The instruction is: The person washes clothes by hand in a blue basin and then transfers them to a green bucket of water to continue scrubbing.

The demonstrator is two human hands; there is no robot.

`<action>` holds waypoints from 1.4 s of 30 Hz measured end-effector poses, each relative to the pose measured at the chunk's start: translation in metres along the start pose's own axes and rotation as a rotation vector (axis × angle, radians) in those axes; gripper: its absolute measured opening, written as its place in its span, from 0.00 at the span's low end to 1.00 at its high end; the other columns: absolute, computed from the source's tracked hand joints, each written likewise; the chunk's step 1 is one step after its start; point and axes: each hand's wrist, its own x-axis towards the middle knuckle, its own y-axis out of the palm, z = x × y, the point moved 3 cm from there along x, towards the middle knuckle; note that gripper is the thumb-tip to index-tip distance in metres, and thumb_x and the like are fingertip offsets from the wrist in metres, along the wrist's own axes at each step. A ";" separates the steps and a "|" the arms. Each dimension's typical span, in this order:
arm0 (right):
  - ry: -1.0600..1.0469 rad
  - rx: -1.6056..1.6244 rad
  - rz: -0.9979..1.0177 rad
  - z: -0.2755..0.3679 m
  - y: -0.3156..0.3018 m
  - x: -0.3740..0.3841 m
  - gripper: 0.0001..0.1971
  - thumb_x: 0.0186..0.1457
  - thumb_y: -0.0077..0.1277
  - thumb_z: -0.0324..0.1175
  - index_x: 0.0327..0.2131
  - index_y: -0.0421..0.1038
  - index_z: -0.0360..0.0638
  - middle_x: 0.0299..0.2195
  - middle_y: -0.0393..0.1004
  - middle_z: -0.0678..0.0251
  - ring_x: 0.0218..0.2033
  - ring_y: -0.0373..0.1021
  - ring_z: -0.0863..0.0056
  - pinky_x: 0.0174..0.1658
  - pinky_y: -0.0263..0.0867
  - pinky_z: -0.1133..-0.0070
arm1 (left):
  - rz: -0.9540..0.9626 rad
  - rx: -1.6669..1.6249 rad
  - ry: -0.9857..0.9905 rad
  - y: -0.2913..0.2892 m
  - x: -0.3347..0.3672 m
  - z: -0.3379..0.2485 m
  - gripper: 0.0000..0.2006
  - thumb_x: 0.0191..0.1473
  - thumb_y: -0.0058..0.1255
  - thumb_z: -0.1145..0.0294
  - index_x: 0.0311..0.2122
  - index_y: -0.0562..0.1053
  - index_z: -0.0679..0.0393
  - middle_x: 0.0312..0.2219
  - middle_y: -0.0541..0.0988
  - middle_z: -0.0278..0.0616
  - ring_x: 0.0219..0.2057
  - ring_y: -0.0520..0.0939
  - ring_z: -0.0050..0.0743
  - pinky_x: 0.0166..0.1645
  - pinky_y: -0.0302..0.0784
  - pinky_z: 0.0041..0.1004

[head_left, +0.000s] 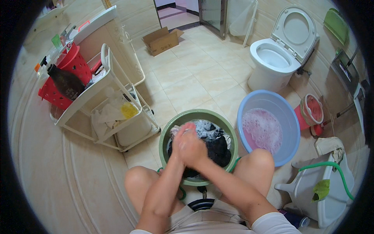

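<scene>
Between my knees stands a green basin (233, 134) with dark wet clothes (218, 152) in sudsy water (206, 126). My left hand (181, 139) and my right hand (194, 150) are pressed together over the left part of this basin, the right one closed across the left. Their fingers are slightly blurred and curled against each other. A pale pinkish patch of cloth (175, 131) shows just beside the left hand. Whatever lies between the palms is hidden. A lighter piece of fabric (227, 139) shows at the right side of the dark clothes.
A blue basin (297, 134) of pinkish foamy water stands right of the green one. On the left is a white rolling cart (107, 134) with red baskets (72, 58). Beyond are a cardboard box (163, 46) and a toilet (269, 58). A grey plastic stool (311, 191) lies at right.
</scene>
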 end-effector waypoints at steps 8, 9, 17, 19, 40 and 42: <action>0.185 0.101 -0.033 -0.019 -0.028 0.029 0.14 0.54 0.40 0.39 0.31 0.69 0.38 0.34 0.67 0.49 0.34 0.68 0.49 0.37 0.65 0.59 | 0.009 0.121 -0.046 -0.001 -0.009 0.008 0.22 0.59 0.39 0.56 0.52 0.64 0.62 0.48 0.72 0.44 0.50 0.72 0.36 0.56 0.64 0.34; 0.085 0.146 0.014 0.011 -0.030 0.020 0.10 0.53 0.38 0.34 0.31 0.67 0.39 0.35 0.68 0.50 0.35 0.67 0.51 0.37 0.64 0.60 | 0.103 0.084 -0.032 -0.002 -0.005 -0.008 0.26 0.58 0.38 0.52 0.54 0.63 0.63 0.49 0.71 0.45 0.51 0.71 0.37 0.56 0.63 0.35; 0.449 0.269 -0.271 -0.075 -0.030 0.052 0.21 0.58 0.35 0.43 0.27 0.69 0.34 0.26 0.71 0.45 0.33 0.69 0.48 0.36 0.62 0.62 | 0.195 0.125 -0.018 0.019 -0.024 0.023 0.19 0.60 0.39 0.62 0.51 0.66 0.64 0.49 0.71 0.44 0.51 0.70 0.34 0.58 0.61 0.34; 0.553 0.337 -0.264 -0.091 -0.024 0.051 0.21 0.58 0.36 0.45 0.31 0.69 0.33 0.27 0.72 0.47 0.33 0.69 0.50 0.38 0.62 0.65 | 0.184 0.156 0.060 0.017 -0.015 0.017 0.18 0.60 0.40 0.64 0.51 0.66 0.64 0.48 0.71 0.43 0.50 0.71 0.34 0.57 0.62 0.32; 0.493 0.095 0.018 -0.133 0.043 0.043 0.24 0.42 0.56 0.32 0.42 0.62 0.28 0.34 0.71 0.39 0.38 0.68 0.44 0.43 0.65 0.63 | -0.747 0.873 0.405 -0.081 0.075 0.024 0.22 0.36 0.64 0.74 0.38 0.70 0.68 0.31 0.76 0.45 0.31 0.77 0.32 0.34 0.72 0.29; 0.525 0.046 0.065 -0.131 0.047 0.043 0.15 0.45 0.46 0.23 0.39 0.63 0.28 0.30 0.71 0.38 0.35 0.68 0.41 0.40 0.64 0.60 | -0.761 0.989 0.520 -0.086 0.078 0.023 0.16 0.37 0.59 0.74 0.34 0.72 0.68 0.31 0.77 0.49 0.33 0.79 0.38 0.38 0.73 0.33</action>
